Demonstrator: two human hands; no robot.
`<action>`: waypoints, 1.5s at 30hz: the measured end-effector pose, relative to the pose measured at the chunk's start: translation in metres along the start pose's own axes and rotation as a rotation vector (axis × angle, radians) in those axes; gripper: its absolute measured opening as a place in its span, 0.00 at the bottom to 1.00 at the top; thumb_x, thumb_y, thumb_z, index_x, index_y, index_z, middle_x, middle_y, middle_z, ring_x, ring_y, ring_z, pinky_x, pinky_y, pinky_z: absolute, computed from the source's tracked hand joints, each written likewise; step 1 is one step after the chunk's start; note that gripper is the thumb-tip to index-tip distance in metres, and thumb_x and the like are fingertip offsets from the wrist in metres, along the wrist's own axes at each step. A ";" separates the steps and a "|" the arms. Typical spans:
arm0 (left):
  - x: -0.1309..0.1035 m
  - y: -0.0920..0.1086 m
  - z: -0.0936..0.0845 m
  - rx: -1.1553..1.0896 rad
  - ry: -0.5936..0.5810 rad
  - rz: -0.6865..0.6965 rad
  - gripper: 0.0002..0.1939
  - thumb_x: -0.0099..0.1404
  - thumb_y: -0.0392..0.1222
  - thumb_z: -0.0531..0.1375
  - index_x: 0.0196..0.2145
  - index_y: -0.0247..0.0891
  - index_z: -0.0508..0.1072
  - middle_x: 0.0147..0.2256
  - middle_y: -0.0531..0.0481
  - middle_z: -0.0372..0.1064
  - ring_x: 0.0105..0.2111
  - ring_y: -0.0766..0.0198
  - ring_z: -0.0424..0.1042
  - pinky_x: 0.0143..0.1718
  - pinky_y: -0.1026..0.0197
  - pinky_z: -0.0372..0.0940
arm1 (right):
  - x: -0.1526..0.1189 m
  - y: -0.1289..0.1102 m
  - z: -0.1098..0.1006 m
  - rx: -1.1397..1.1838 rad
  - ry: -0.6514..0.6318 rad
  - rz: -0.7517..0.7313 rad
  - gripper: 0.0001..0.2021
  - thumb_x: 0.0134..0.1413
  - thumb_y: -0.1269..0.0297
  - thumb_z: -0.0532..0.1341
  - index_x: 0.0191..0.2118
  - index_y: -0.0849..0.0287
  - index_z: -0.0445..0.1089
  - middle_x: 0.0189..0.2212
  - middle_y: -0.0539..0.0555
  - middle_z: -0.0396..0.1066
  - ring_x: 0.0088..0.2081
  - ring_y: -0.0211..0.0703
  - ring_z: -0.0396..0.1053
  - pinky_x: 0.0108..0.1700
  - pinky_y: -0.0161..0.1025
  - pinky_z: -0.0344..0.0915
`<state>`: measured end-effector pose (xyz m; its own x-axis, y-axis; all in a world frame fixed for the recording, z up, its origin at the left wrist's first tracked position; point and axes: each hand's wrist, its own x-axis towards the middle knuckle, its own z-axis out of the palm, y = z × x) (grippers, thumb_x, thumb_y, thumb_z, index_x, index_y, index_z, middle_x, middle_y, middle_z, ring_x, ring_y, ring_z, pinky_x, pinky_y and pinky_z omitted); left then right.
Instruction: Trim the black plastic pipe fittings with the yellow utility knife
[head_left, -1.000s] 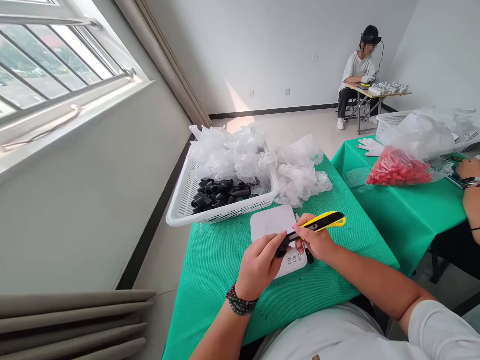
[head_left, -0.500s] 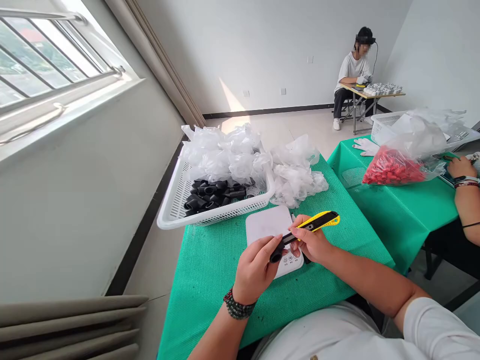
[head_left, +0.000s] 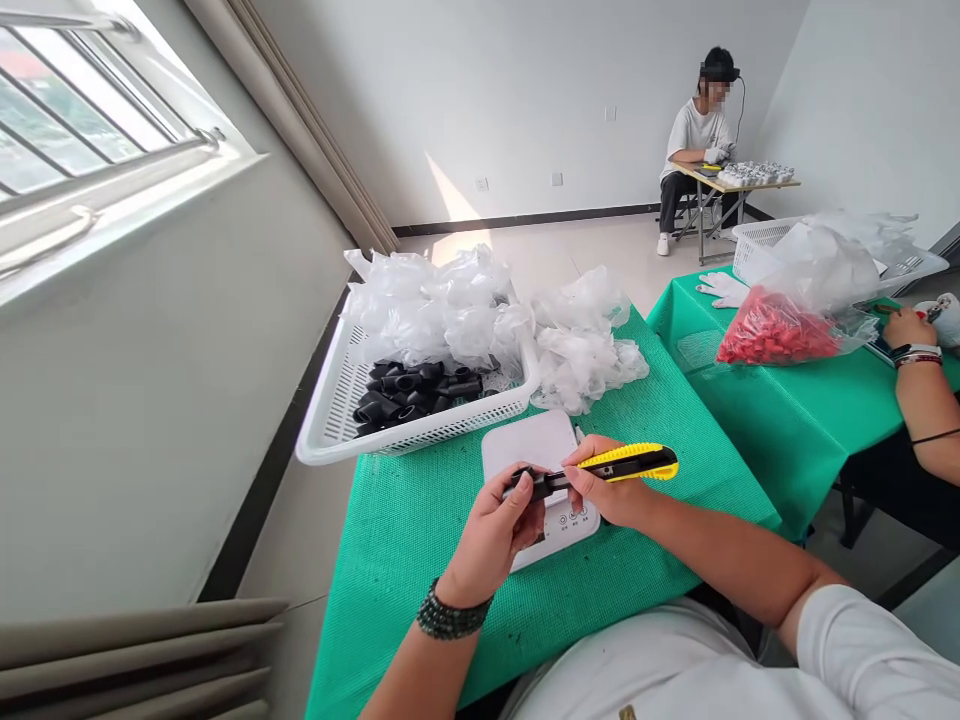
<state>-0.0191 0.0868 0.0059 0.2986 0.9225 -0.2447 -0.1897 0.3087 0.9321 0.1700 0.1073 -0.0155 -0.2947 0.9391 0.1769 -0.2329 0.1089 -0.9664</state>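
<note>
My left hand (head_left: 501, 520) is closed around a black tubular fitting (head_left: 534, 487), and its thumb presses on the top of the part. From the right, my right hand (head_left: 604, 487) grips a yellow and black utility knife (head_left: 634, 462). The knife's front end meets the fitting; fingers partly hide the spot where they touch. Both hands are above a white digital scale (head_left: 525, 437), covering part of its plate and display. Several similar black fittings (head_left: 416, 390) lie in the front of a white plastic basket (head_left: 442, 432) beyond my hands.
Knotted clear plastic bags (head_left: 435, 300) fill the basket's back, and crumpled ones (head_left: 589, 360) lie beside it. On the neighbouring green-covered table sit a bag of red parts (head_left: 776, 330), a white glove (head_left: 721, 290) and a co-worker's arm (head_left: 926, 400). Another person (head_left: 697, 140) sits farther back.
My left hand has turned, bringing its thumb on top of the fitting. The knife has swung from slanting upward to nearly level. The whole view has shifted slightly.
</note>
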 end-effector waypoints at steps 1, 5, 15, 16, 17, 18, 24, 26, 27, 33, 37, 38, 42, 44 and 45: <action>0.000 -0.001 -0.001 0.033 -0.007 0.023 0.34 0.63 0.73 0.65 0.46 0.38 0.71 0.18 0.62 0.58 0.15 0.74 0.50 0.18 0.70 0.51 | 0.000 0.000 -0.001 0.015 0.007 0.001 0.22 0.59 0.39 0.68 0.38 0.54 0.67 0.19 0.43 0.72 0.18 0.36 0.70 0.25 0.35 0.68; 0.000 -0.015 -0.005 0.357 0.030 0.226 0.36 0.68 0.62 0.66 0.65 0.42 0.61 0.32 0.55 0.71 0.25 0.67 0.68 0.29 0.63 0.70 | 0.002 0.003 -0.003 0.125 0.035 0.034 0.22 0.57 0.41 0.69 0.36 0.54 0.66 0.17 0.42 0.71 0.17 0.35 0.67 0.23 0.33 0.67; 0.004 -0.010 -0.010 1.369 0.336 1.141 0.15 0.76 0.36 0.59 0.57 0.41 0.76 0.47 0.41 0.78 0.43 0.55 0.79 0.42 0.57 0.71 | 0.003 -0.001 0.000 0.171 0.032 0.081 0.23 0.56 0.41 0.71 0.35 0.55 0.67 0.18 0.41 0.72 0.16 0.33 0.66 0.22 0.32 0.66; 0.003 -0.009 -0.009 1.398 0.345 1.165 0.15 0.76 0.35 0.58 0.58 0.40 0.75 0.47 0.41 0.78 0.42 0.55 0.79 0.42 0.56 0.71 | 0.003 -0.003 0.000 0.157 0.030 0.079 0.23 0.56 0.40 0.71 0.35 0.55 0.67 0.18 0.42 0.72 0.16 0.33 0.67 0.22 0.33 0.67; 0.003 -0.008 -0.008 1.410 0.346 1.179 0.15 0.77 0.34 0.58 0.58 0.39 0.75 0.47 0.40 0.79 0.43 0.55 0.79 0.42 0.57 0.71 | 0.003 -0.003 -0.001 0.151 0.028 0.078 0.23 0.55 0.40 0.71 0.35 0.55 0.67 0.18 0.42 0.72 0.16 0.34 0.67 0.22 0.33 0.67; 0.002 -0.007 -0.008 1.412 0.340 1.188 0.15 0.77 0.34 0.57 0.58 0.38 0.75 0.48 0.39 0.79 0.43 0.55 0.80 0.43 0.57 0.71 | 0.003 -0.004 -0.001 0.155 0.027 0.077 0.23 0.55 0.40 0.71 0.35 0.55 0.67 0.18 0.42 0.72 0.16 0.34 0.67 0.22 0.33 0.67; 0.003 -0.013 -0.011 1.302 0.267 1.141 0.14 0.77 0.39 0.59 0.57 0.35 0.74 0.52 0.36 0.81 0.47 0.54 0.83 0.47 0.57 0.75 | 0.005 0.002 -0.003 0.232 0.014 0.100 0.23 0.55 0.41 0.71 0.34 0.54 0.65 0.17 0.41 0.71 0.15 0.34 0.65 0.19 0.32 0.65; 0.004 -0.012 -0.012 1.195 0.215 1.050 0.13 0.77 0.41 0.60 0.55 0.36 0.76 0.51 0.37 0.81 0.48 0.53 0.83 0.48 0.57 0.76 | 0.006 0.002 -0.004 0.214 0.011 0.093 0.23 0.55 0.41 0.71 0.35 0.54 0.65 0.17 0.42 0.72 0.15 0.34 0.65 0.19 0.32 0.64; 0.003 -0.010 -0.011 1.119 0.182 0.974 0.12 0.76 0.42 0.61 0.53 0.36 0.77 0.49 0.38 0.82 0.47 0.53 0.83 0.46 0.58 0.77 | 0.006 0.002 -0.005 0.197 0.007 0.089 0.23 0.55 0.41 0.71 0.35 0.55 0.65 0.17 0.42 0.72 0.15 0.34 0.65 0.19 0.32 0.65; -0.005 0.005 -0.003 0.362 -0.132 0.165 0.26 0.71 0.64 0.61 0.37 0.35 0.78 0.27 0.47 0.76 0.17 0.68 0.67 0.18 0.66 0.61 | 0.003 -0.010 -0.006 0.104 -0.063 0.095 0.23 0.55 0.40 0.71 0.35 0.55 0.67 0.17 0.43 0.72 0.16 0.35 0.68 0.21 0.33 0.66; -0.007 0.010 0.000 0.045 -0.321 -0.163 0.36 0.62 0.76 0.63 0.32 0.33 0.77 0.21 0.49 0.71 0.12 0.75 0.52 0.14 0.67 0.45 | -0.005 -0.017 -0.005 0.063 -0.111 0.104 0.23 0.55 0.39 0.70 0.36 0.55 0.69 0.18 0.44 0.73 0.18 0.35 0.69 0.23 0.33 0.65; -0.007 0.011 0.000 0.029 -0.342 -0.191 0.37 0.61 0.76 0.64 0.31 0.33 0.77 0.19 0.50 0.69 0.12 0.74 0.52 0.15 0.67 0.43 | -0.007 -0.018 -0.004 0.055 -0.113 0.109 0.23 0.54 0.40 0.71 0.36 0.55 0.69 0.18 0.44 0.73 0.18 0.35 0.69 0.23 0.33 0.65; -0.004 0.013 0.001 0.014 -0.347 -0.168 0.35 0.58 0.76 0.67 0.29 0.34 0.77 0.16 0.56 0.59 0.14 0.73 0.49 0.18 0.65 0.42 | -0.008 -0.020 -0.004 0.077 -0.102 0.107 0.24 0.53 0.39 0.71 0.35 0.55 0.69 0.17 0.43 0.71 0.18 0.35 0.69 0.23 0.33 0.65; -0.004 0.013 0.001 0.018 -0.351 -0.146 0.35 0.59 0.75 0.67 0.29 0.34 0.78 0.15 0.58 0.56 0.15 0.73 0.47 0.20 0.64 0.42 | -0.006 -0.021 -0.004 0.094 -0.090 0.101 0.25 0.51 0.38 0.72 0.35 0.55 0.69 0.17 0.43 0.71 0.17 0.35 0.68 0.23 0.33 0.64; -0.003 0.013 0.002 0.018 -0.354 -0.140 0.35 0.59 0.75 0.66 0.29 0.34 0.78 0.15 0.58 0.55 0.16 0.73 0.46 0.20 0.64 0.42 | -0.006 -0.022 -0.004 0.099 -0.085 0.096 0.25 0.51 0.38 0.72 0.35 0.55 0.69 0.17 0.43 0.71 0.17 0.35 0.68 0.23 0.33 0.64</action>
<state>-0.0210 0.0873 0.0189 0.6256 0.7334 -0.2660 -0.1081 0.4191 0.9015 0.1803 0.1007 0.0039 -0.3967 0.9120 0.1042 -0.2892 -0.0165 -0.9571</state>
